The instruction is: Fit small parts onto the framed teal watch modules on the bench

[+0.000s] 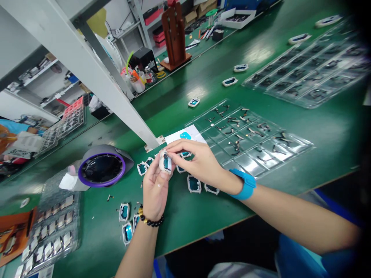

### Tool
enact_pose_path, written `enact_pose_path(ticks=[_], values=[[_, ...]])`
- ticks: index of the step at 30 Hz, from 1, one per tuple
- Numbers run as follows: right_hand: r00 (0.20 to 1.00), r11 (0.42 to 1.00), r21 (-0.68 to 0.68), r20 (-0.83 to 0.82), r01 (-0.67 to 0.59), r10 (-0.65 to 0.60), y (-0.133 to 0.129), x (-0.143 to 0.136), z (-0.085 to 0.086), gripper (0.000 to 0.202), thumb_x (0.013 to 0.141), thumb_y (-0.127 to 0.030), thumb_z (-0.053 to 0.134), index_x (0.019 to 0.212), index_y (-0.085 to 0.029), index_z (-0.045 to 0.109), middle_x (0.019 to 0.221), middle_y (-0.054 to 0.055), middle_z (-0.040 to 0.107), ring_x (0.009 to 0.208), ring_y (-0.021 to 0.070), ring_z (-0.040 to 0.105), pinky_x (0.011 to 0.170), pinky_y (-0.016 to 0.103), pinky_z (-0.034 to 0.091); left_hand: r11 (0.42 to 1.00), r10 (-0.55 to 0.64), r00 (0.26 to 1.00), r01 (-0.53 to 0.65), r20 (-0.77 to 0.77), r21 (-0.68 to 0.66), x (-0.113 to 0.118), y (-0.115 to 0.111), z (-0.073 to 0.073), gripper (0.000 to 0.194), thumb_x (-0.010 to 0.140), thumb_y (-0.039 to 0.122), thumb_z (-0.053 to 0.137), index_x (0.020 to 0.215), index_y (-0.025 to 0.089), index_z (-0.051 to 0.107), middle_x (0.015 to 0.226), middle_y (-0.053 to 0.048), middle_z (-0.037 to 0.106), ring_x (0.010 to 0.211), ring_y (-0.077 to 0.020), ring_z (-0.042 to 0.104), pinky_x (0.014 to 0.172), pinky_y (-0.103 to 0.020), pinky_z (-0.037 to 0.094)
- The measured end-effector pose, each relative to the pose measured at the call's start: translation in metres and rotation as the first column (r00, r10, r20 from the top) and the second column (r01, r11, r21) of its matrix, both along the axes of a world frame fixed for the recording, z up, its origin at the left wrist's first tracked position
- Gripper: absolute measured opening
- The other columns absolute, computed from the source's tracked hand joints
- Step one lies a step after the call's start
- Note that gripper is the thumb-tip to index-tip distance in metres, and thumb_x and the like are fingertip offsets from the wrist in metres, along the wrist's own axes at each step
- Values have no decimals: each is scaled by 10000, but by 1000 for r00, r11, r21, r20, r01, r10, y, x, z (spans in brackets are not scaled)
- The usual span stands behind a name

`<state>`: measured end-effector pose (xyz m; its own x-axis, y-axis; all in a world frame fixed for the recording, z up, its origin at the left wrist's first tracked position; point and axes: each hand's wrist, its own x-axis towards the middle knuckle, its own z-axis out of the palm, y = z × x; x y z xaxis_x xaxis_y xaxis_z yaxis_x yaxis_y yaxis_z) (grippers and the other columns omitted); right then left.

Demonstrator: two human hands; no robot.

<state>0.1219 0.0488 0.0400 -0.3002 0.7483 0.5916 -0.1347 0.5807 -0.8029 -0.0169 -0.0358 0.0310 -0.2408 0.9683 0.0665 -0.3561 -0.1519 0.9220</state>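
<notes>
While the left hand (155,185) pinches the small white casing (165,162) and right hand (199,162) fingers nip its edge, a slip could drop it onto the desk (290,146).

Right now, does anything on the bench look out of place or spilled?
Nothing looks spilled or damaged. Small white-framed parts lie loose at mixed angles on the green bench around both hands, outside the clear trays. A few tiny dark bits sit by the purple-ringed device.

Small white teal-faced casing (165,162), upright

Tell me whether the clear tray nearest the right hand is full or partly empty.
Partly empty: the clear tray holds small dark parts in its far pockets, while near pockets are bare.
</notes>
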Motion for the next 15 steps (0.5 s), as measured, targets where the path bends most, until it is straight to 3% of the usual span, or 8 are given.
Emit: enact_pose_path(ticks=[6, 10, 12, 13, 15], values=[[1000, 998, -69, -6, -11, 11, 0, -4, -2, 102, 989, -199, 648, 943, -220, 737, 1054, 29, 767, 1003, 180, 719, 960, 355, 572, 999, 4, 998, -2, -62, 33, -2, 2, -5, 425, 877, 378, 801, 1292, 331, 721, 1428, -47, 660, 1324, -231, 622, 1093, -321, 550], [999, 985, -168, -4, -43, 43, 1, -3, -4, 95, 966, -266, 679, 999, -227, 758, 1135, 49, 744, 1115, 206, 679, 999, 371, 551, 991, 110, 935, -75, -337, 114, -6, 1, -8, 461, 900, 317, 777, 1348, 305, 670, 1382, -87, 656, 1223, -232, 675, 1008, -347, 602], [989, 939, -313, -44, -145, 139, 2, -2, -6, 181, 970, -364, 675, 1057, -229, 759, 1173, 63, 729, 1137, 215, 666, 954, 359, 569, 957, 274, 781, -166, -561, 237, -7, 0, -7, 467, 876, 282, 797, 1326, 276, 671, 1333, -99, 649, 1203, -239, 670, 985, -370, 610], [972, 878, -417, -82, -235, 221, 3, -2, -6, 251, 981, -435, 654, 1077, -226, 757, 1168, 70, 728, 1116, 217, 673, 923, 354, 580, 928, 364, 659, -199, -657, 315, -8, -1, -5, 468, 865, 266, 805, 1314, 265, 673, 1307, -101, 647, 1201, -243, 661, 988, -386, 607], [905, 683, -600, -197, -416, 378, 4, -1, -8, 407, 990, -581, 598, 1083, -217, 754, 1119, 79, 743, 1042, 214, 694, 881, 350, 588, 863, 505, 400, -209, -765, 460, -8, -2, -2, 499, 853, 231, 809, 1326, 245, 652, 1266, -104, 653, 1198, -248, 650, 1004, -415, 595]])
